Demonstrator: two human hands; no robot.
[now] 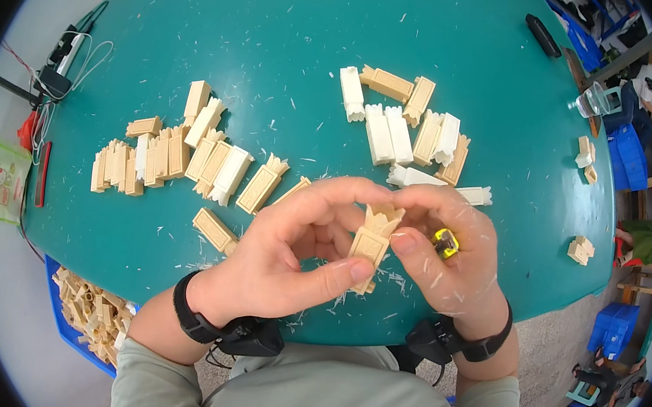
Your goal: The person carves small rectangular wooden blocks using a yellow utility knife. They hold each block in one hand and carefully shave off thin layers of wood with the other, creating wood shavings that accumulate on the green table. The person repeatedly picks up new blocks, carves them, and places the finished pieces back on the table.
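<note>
Near the table's front edge, my left hand [274, 257] is closed around a small beige rectangular plastic piece [369, 248] with a jagged, crown-like top and a panelled side. The piece is upright, slightly tilted, with my thumb on its lower left. My right hand [463, 287] is curled, with a small yellow tool with a dark end [445, 244] in it. Its thumb and index finger meet the piece's crown end. Most of the tool is hidden inside the palm. Thin pale shavings cling to my right fingers and thumb.
A cluster of beige and white pieces [379, 136] lies beyond my hands; another row [156, 157] is at left. Shavings dot the green table [295, 36]. A blue bin [70, 333] full of pieces stands lower left. A power strip [63, 60] with cables is at the left edge.
</note>
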